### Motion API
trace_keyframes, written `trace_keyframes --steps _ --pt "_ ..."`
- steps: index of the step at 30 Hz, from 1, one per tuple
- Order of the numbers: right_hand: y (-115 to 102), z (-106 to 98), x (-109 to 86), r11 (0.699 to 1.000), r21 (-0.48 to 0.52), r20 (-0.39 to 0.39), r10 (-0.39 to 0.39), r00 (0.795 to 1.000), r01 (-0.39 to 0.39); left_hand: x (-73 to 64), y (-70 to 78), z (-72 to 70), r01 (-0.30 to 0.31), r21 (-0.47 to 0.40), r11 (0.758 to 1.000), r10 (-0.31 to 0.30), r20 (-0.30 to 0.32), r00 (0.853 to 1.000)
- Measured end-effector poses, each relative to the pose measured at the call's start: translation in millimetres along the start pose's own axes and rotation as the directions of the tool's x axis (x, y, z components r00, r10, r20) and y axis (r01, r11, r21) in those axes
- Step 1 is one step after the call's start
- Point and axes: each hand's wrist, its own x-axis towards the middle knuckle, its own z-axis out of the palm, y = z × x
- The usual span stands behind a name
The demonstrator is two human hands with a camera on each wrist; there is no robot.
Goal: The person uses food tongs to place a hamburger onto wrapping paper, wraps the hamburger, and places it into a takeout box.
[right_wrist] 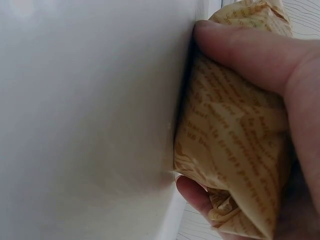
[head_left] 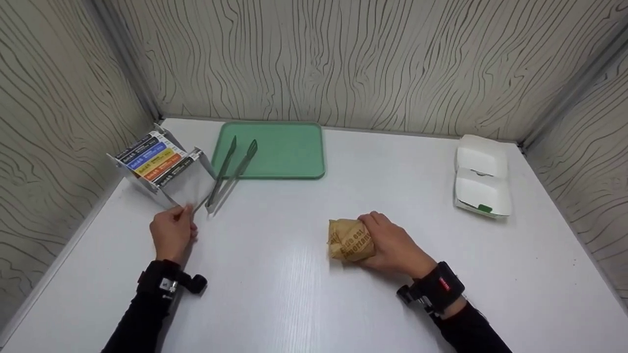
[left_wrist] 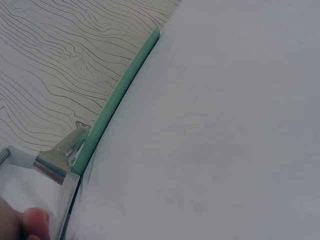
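Note:
My right hand [head_left: 392,247] grips a paper-wrapped burger [head_left: 352,239] resting on the table. The brown printed wrapper [right_wrist: 232,130] shows close up in the right wrist view, with the thumb across one side and a fingertip at the other. At the left, my left hand [head_left: 172,231] has curled fingers and pinches the lower front edge of a rack [head_left: 189,182] of small label boxes. Its fingertips [left_wrist: 36,222] are partly cut off in the left wrist view. Metal tongs [head_left: 230,179] lie just right of the rack, their tips over a green tray [head_left: 294,152].
An open white burger box [head_left: 483,179] with a green tab stands at the right. Colored boxes [head_left: 156,158] line the rack's top. Wood-patterned panels [head_left: 314,63] wall in the white table [head_left: 274,294] at the back and sides.

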Motion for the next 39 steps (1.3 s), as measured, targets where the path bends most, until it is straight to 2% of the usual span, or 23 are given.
trace_keyframes --steps 11,17,21,24,26,28,30,33,35,37,39 --pt "2 -2 -2.2 1.000 -0.004 -0.025 -0.028 0.999 0.028 -1.3 1.3 -0.1 -0.014 0.063 0.998 0.013 0.009 1.000" --pt "3 -4 -2.9 1.000 0.003 -0.014 -0.022 1.000 0.023 -0.7 2.9 0.7 -0.003 0.068 0.998 0.001 0.029 1.000" --pt "2 -3 -2.3 1.000 0.012 -0.007 -0.013 1.000 0.013 -1.7 1.0 -4.0 0.023 0.055 0.998 -0.026 0.044 0.999" --pt "1 -1 -1.6 1.000 0.018 0.002 -0.012 1.000 0.012 -3.1 0.4 -12.0 0.058 0.087 0.995 -0.058 0.001 0.998" --pt "-1 1 -1.9 1.000 0.020 0.006 -0.012 1.000 0.012 -3.7 2.3 -17.6 0.060 0.121 0.991 -0.050 -0.077 0.996" --pt "-2 2 -2.3 1.000 0.020 0.008 -0.009 1.000 0.009 -3.6 5.1 -22.5 0.023 0.160 0.987 0.005 -0.174 0.985" --pt "-2 3 -2.4 1.000 0.023 0.005 -0.005 1.000 0.005 -1.9 9.0 -25.7 -0.062 0.204 0.977 0.116 -0.264 0.958" --pt "-1 2 -1.7 1.000 0.018 -0.001 -0.008 1.000 0.008 3.4 13.2 -29.1 -0.202 0.288 0.936 0.298 -0.347 0.889" --pt "-1 1 -1.3 1.000 0.012 -0.007 -0.015 1.000 0.015 8.0 14.7 -30.0 -0.266 0.312 0.912 0.372 -0.359 0.856" --pt "0 0 -1.1 1.000 0.006 -0.009 -0.019 1.000 0.019 11.8 15.4 -29.6 -0.296 0.300 0.907 0.395 -0.360 0.845" --pt "0 0 -1.3 1.000 0.001 -0.009 -0.019 1.000 0.019 14.9 16.1 -28.4 -0.311 0.269 0.911 0.395 -0.360 0.845"
